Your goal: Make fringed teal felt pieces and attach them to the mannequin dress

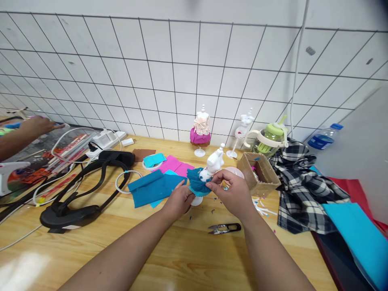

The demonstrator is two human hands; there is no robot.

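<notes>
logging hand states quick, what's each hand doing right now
Left hand: closed on the mannequin, just below its skirt.
Right hand: closed, pinching the skirt at the waist.

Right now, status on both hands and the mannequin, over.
Left hand grips mini mannequin low; right hand pinches its teal skirt at the waist. Thread snips lie near the right wrist, untouched.

— Is any writing coming through legibly?
— None is. The blue label on the bottle (323,140) at the right edge is blurring out, and the red print on the clear packet (68,149) at the left is smearing (far too small).
— And the white mannequin (214,161) at centre?
— Nothing readable is showing on it.
</notes>
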